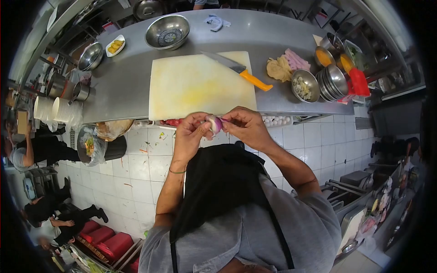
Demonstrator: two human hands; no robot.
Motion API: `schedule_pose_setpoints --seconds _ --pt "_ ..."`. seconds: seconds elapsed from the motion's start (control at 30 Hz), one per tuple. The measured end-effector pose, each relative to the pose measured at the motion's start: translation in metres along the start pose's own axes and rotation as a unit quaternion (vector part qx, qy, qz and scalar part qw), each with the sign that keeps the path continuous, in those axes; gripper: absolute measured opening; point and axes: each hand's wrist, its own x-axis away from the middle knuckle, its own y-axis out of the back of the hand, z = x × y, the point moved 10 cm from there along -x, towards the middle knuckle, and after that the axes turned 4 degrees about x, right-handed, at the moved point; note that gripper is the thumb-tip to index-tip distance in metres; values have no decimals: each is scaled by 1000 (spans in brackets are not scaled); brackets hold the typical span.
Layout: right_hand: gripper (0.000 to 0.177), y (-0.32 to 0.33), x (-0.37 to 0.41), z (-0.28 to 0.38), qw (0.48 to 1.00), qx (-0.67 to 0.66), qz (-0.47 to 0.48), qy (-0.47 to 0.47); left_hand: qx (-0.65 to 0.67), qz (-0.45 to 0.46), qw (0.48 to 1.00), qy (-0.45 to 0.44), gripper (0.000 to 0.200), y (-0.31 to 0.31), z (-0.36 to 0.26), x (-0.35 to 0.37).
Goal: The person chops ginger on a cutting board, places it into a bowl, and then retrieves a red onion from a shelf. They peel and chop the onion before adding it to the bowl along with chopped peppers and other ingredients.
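Between my hands is a purple-and-white red onion (213, 123), held just off the near edge of the cutting board. My left hand (195, 129) has its fingers and thumb closed round the onion. At its right side, my right hand (246, 127) pinches a strip of the purple skin (224, 120). The pale cutting board (173, 82) has a yellow stain in its middle. A knife (239, 68) with an orange handle lies across the board's right part, its blade pointing to the far left.
A steel bowl (168, 32) stands beyond the board. Right of it are cloths (284, 66), a bowl of pale pieces (306, 86) and stacked bowls (328, 84). A lined bin (111, 148) is on the floor at left. Eggs (275, 120) sit below the counter edge. Other people (29, 152) are at left.
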Motion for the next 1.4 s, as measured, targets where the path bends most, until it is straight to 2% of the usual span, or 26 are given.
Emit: schedule_pose_setpoints --seconds 0.03,0.1,0.13,0.2,0.3,0.4,0.5,0.6,0.67,0.83,0.93,1.07,1.17,1.3,1.4 --pt "10 3 1 0 998 43 -26 27 -6 -13 1000 10 39 1 7 4" --pt "13 8 5 3 985 129 -77 80 7 -6 1000 -25 43 -7 7 8" --pt "15 7 8 11 974 174 -81 123 14 -4 999 -43 45 -9 6 11" --pt "21 1 17 32 940 258 -88 205 10 -8 1000 -25 48 -16 13 15" --pt "21 -1 28 42 925 263 -91 259 -26 -37 998 -37 50 -21 19 14" --pt "22 13 33 45 926 254 -116 254 -38 -12 998 -47 49 -29 23 15" --pt "19 40 28 38 940 250 -118 199 42 -17 999 24 45 -41 27 19" --pt "16 53 19 8 983 96 -90 125 85 -19 995 56 44 -38 38 19" --pt "14 58 17 -11 993 30 -80 78 146 -34 986 75 43 -37 45 21" --pt "11 60 7 -65 994 -74 -46 -63 255 -114 954 110 39 -23 60 37" --pt "10 51 -2 -95 987 -134 -22 -88 288 -183 935 99 29 0 74 59" --pt "8 6 -8 -137 965 -177 36 -187 306 -307 898 78 16 69 108 117" --pt "12 -38 -10 -177 955 -143 107 -237 311 -415 850 88 10 130 154 168" --pt "12 -118 -15 -231 938 -90 169 -288 331 -525 779 86 15 209 221 235" --pt "12 -189 -25 -289 926 20 217 -309 324 -577 746 79 18 262 259 279"
